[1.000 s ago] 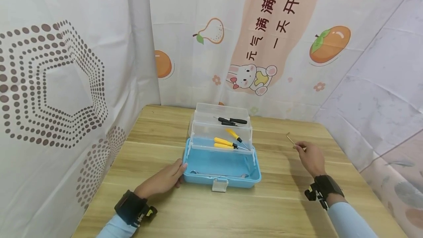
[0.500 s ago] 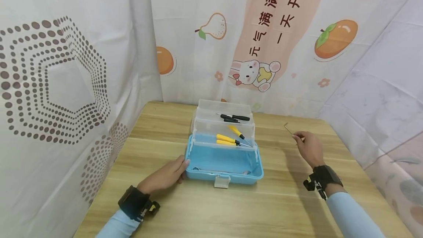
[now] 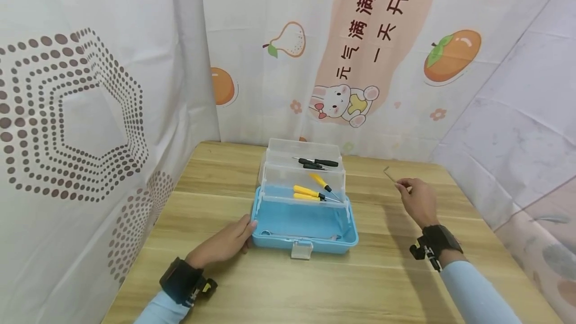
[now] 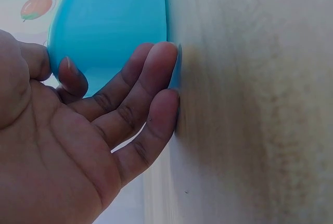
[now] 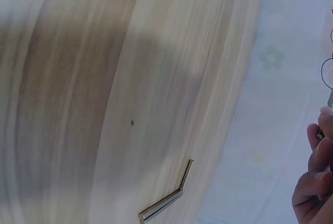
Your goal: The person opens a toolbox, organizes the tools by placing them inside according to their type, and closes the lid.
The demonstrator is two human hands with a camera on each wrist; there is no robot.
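My right hand (image 3: 418, 201) pinches one end of a small L-shaped hex key (image 3: 391, 176) above the right side of the table, its bent end pointing away to the upper left. My left hand (image 3: 222, 244) holds the left end of an open blue toolbox (image 3: 321, 247), thumb over the rim. In the left wrist view its fingers (image 4: 156, 73) curl against the blue wall, low down by the tabletop. Black screwdrivers (image 3: 326, 163) lie on the upper clear tray, and yellow-handled screwdrivers (image 3: 306, 190) on the lower one. A long wrench (image 3: 301, 236) rests in the box's bottom.
The wooden table (image 3: 288, 289) has patterned curtains (image 3: 252, 79) at its back and sides. A clear latch (image 3: 302, 250) hangs down from the toolbox's front. Low in the right wrist view, a bent metal piece (image 5: 164, 203) overlaps the table.
My right hand has shifted slightly away and to the left with the hex key. The left hand keeps its hold on the toolbox; the head view has tilted a little.
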